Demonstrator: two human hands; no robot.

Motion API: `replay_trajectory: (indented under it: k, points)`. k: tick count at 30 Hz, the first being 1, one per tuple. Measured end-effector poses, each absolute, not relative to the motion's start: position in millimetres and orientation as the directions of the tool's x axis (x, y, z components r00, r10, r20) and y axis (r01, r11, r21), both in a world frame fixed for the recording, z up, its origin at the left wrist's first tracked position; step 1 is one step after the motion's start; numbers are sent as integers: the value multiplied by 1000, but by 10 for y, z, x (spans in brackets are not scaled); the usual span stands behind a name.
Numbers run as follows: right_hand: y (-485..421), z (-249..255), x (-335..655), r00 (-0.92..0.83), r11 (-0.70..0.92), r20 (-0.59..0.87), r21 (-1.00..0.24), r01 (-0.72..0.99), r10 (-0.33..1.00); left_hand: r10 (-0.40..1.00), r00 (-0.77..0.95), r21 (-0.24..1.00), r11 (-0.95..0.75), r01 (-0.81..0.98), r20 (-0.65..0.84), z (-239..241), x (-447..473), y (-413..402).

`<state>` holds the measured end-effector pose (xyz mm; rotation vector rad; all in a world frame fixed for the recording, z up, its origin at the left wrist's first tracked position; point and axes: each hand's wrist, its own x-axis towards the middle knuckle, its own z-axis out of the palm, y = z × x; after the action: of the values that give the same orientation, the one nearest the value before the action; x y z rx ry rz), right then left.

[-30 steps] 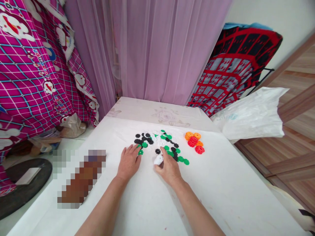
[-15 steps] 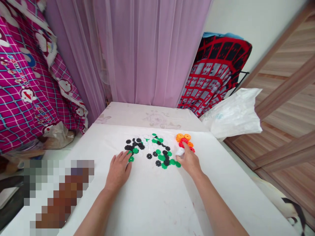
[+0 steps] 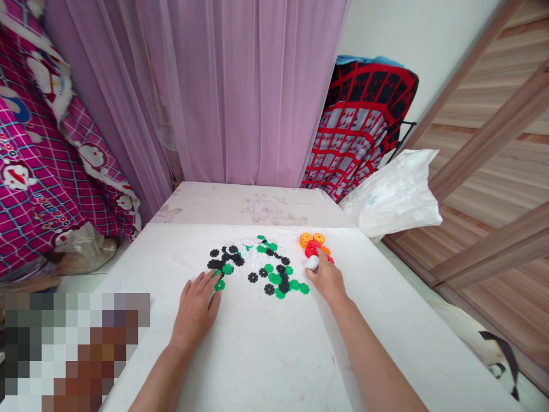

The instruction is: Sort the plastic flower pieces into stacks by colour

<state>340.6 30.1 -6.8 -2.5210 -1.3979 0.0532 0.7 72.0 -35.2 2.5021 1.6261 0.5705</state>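
My left hand (image 3: 196,309) lies palm down on the white table, fingers stretched out and holding nothing. Its fingertips touch the green notched discs (image 3: 219,284) at the near left of the pile, beside several black discs (image 3: 231,257). In my right hand (image 3: 328,281), thumb and fingers are closed on a rounded white piece (image 3: 313,262), perhaps made of joined discs. That hand is right by a cluster of red discs (image 3: 311,247) and orange discs (image 3: 306,240), and its fingers partly cover them. Loose white discs (image 3: 254,257) are heaped between the black and green ones.
More green discs (image 3: 295,284) and a black disc (image 3: 269,289) are spread mid-table. A white plastic bag (image 3: 397,191) stands at the table's right edge. Beyond are a purple curtain (image 3: 253,91), a red and black cloth (image 3: 360,114) and wooden doors (image 3: 484,149).
The whole view has swung slightly to the right. My right hand has shifted a little, so more of the white piece shows. My left hand stays resting by the green discs.
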Motion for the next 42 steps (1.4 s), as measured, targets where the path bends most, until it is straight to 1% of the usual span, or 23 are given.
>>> replay_trajectory:
  k: [5, 8, 11, 13, 15, 16, 20, 23, 26, 30, 37, 42]
  points:
    - [303, -109, 3430, 535, -487, 123, -285, 826, 836, 903, 359, 283, -418, 863, 238, -342, -2, 720]
    - [252, -165, 3435, 537, -460, 161, -351, 815, 828, 906, 359, 281, -413, 867, 223, -329, 0, 717]
    - [119, -240, 3416, 536, -399, 255, -436, 807, 805, 908, 358, 279, -410, 868, 219, -322, 4, 717]
    - [-2, -287, 3371, 530, -358, 329, -459, 813, 782, 907, 360, 279, -412, 867, 219, -322, 4, 717]
    - [-112, -314, 3300, 499, -332, 358, -435, 837, 789, 906, 360, 280, -412, 867, 221, -325, 2, 717]
    - [-151, -317, 3259, 469, -321, 349, -406, 856, 811, 907, 358, 280, -412, 867, 223, -326, 1, 717]
    - [-157, -249, 3135, 357, -316, 192, -216, 924, 914, 909, 352, 286, -406, 868, 223, -328, 4, 718]
    - [-68, -161, 3123, 366, -357, 102, -94, 929, 925, 910, 353, 290, -405, 867, 216, -325, 8, 719]
    - [-4, -100, 3158, 391, -389, 70, -44, 920, 918, 909, 354, 289, -407, 866, 219, -325, 7, 719]
    - [17, -73, 3228, 414, -411, 58, -56, 910, 908, 907, 352, 295, -411, 863, 233, -332, 2, 716]
    - [76, -109, 3411, 442, -419, 115, -180, 890, 890, 901, 346, 305, -418, 856, 263, -337, -1, 711]
    - [72, -134, 3441, 446, -413, 128, -222, 883, 886, 907, 351, 300, -411, 861, 234, -322, 1, 707]
